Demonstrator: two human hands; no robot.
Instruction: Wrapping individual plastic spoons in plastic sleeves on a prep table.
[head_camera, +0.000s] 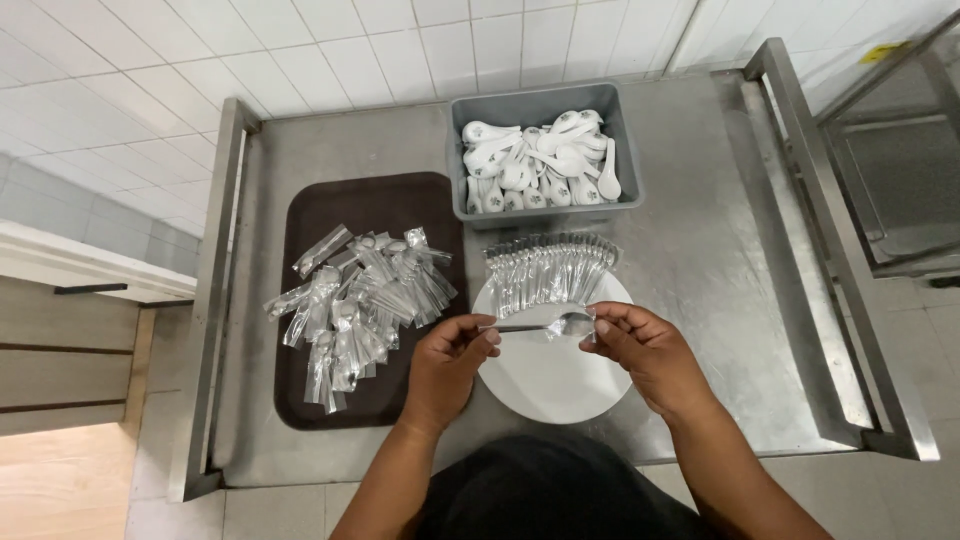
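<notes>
From my remote seat behind the head camera, I look down on a stainless steel table (700, 250) with raised rails at both sides, pushed against a white tiled wall (300, 50). On its left half lies a dark brown tray (300, 400) bearing a loose heap of spoons in clear plastic sleeves (360, 300), apparently kept apart as one batch. At the back stands a grey plastic bin (545, 205) filled with white ceramic soup spoons (540, 160), their handles pointing every way. Nearer me sits a white round plate (550, 380); along its far rim a row of metal spoons (550, 268) leans side by side, bowls away from me, as if laid out in order for counting.

Over that plate, both hands meet. The left hand (445, 365) pinches one end of a single metal spoon (545, 322) between thumb and fingertips; the right hand (645, 350) grips the other end, fingers curled closed, so the spoon lies level between them, just above the plate and touching nothing else. I judge a thin clear sleeve wraps it, but glare makes that hard to confirm.

The spoon's handle tip hides under the left fingers, and a dark apron or shirt (550, 490) covers the table's near edge.
</notes>
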